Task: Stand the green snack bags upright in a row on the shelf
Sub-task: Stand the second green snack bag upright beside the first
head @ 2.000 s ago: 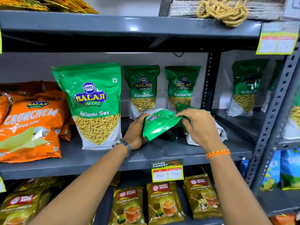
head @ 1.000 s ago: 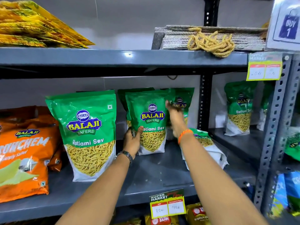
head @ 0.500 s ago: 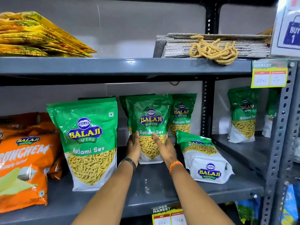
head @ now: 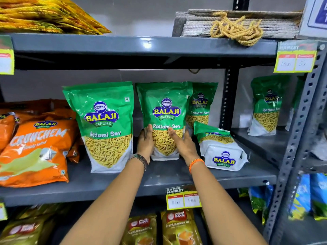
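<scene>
An upright green Balaji Ratlami Sev bag [head: 166,106] stands mid-shelf on the grey shelf [head: 109,186]. My left hand [head: 145,142] presses its lower left side and my right hand [head: 180,142] its lower right side. A larger green bag [head: 104,121] stands upright to its left, nearer the front. Behind on the right another green bag [head: 201,105] stands upright, partly hidden. A further green bag [head: 221,149] lies tipped backwards on the shelf at the right, its white bottom facing me.
Orange Crunchem bags [head: 33,151] fill the shelf's left end. A dark upright post [head: 228,98] bounds the right, with more green bags [head: 267,105] on the neighbouring shelf. Tea packets [head: 178,227] sit below; price tag [head: 183,198] hangs on the shelf edge.
I lifted a lying green bag, stood it upright mid-shelf, and slid both hands down to its lower sides. The view has moved closer.
</scene>
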Tool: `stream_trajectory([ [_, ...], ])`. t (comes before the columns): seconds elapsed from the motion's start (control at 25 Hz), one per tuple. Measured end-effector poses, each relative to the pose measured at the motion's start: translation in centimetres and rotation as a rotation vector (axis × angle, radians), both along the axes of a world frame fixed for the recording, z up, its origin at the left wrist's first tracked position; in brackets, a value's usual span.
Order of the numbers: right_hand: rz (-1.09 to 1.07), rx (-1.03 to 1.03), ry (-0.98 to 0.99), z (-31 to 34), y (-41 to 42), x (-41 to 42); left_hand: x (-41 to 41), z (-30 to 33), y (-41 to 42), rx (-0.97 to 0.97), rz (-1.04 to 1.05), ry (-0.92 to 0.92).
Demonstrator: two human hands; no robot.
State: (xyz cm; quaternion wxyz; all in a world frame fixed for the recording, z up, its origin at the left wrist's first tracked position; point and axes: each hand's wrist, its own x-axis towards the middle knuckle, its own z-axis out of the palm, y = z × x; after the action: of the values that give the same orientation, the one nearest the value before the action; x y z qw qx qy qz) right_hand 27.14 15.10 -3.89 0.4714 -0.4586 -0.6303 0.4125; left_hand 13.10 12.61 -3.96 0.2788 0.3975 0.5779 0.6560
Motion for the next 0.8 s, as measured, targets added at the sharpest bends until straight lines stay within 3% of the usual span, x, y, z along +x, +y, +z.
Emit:
stream_trajectory([
  [0.8,0.061,-0.079,-0.085,0.8,-2.9,1.9,1.6,0.1,-3.8,0.003,0.066,-0.036],
])
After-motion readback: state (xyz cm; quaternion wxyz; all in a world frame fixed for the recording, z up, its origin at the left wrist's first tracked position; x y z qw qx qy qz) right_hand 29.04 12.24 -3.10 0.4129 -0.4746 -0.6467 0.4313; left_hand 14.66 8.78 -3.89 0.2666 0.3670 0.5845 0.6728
